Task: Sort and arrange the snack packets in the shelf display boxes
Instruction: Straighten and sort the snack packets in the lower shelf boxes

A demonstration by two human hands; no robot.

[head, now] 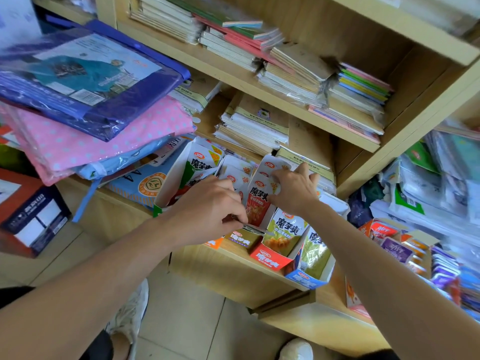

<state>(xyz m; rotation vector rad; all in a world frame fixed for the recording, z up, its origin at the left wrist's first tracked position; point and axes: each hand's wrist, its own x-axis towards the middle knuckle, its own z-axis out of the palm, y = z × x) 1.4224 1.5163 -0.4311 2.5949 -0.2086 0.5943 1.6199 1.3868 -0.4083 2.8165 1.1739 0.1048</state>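
On the lower shelf [233, 266], both hands are in the white display box [166, 183], which stands at the shelf's left part with snack packets upright inside. The left forearm comes in from bottom left, wrist bent down. The left hand [207, 206] is knuckles-up at the box's front lip, fingers curled tight, fingertips on a thin silvery edge there. Cannot tell if it is grasping a packet or the box flap. The right forearm comes in from bottom right, over the other boxes. The right hand [293, 188] is on the packet tops at the right side of the box. Its fingers are hooked over the top of the red packet [257, 201] with the thumb across the front, so the packet is pinched and upright, touching the row behind it. The green packet [197, 167] stands at the box's left side and no hand touches it. Just right of the white box is the red display box [268, 255] with a yellow-green packet [285, 227] upright in it. Beside that is the blue display box [304, 279] at the shelf corner, holding a green packet of its own. Notebook stacks [259, 126] lie on the shelf behind and above. A pink dotted package [91, 141] sits under a blue package [85, 74] at the left. A white shoe [132, 313] is on the tiled floor [181, 320].
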